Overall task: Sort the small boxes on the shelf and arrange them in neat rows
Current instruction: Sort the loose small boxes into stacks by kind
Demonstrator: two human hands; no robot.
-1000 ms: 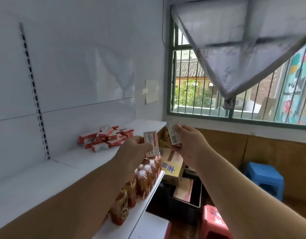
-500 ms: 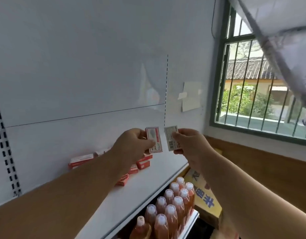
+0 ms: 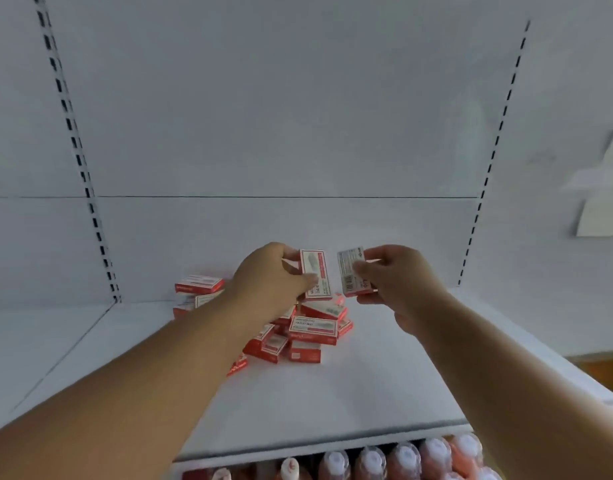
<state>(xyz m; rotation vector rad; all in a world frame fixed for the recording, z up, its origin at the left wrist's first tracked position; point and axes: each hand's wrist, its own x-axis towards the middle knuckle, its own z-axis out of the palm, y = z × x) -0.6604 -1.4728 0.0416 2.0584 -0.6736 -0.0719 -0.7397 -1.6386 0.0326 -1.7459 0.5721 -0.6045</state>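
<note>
Left hand (image 3: pixel 270 278) and right hand (image 3: pixel 395 275) each pinch an upright box — left box (image 3: pixel 315 274), right box (image 3: pixel 350 270) — just above the pile (image 3: pixel 298 334), bare shelf (image 3: pixel 384 375) right.

**View swings onto the shelf; hands now over the box pile**

Camera turns left off the window, now square to the shelf (image 3: pixel 384 386). Box pile (image 3: pixel 298 332) goes from far-left background to centre. Left hand (image 3: pixel 270 275) and right hand (image 3: pixel 395 275), each with its box, move from beside the shelf's end to just above the pile. Left-hand box (image 3: pixel 315 273) and right-hand box (image 3: pixel 352 270) sit slightly further apart. Bottles (image 3: pixel 371 462) now along the bottom edge, below the shelf.
</note>
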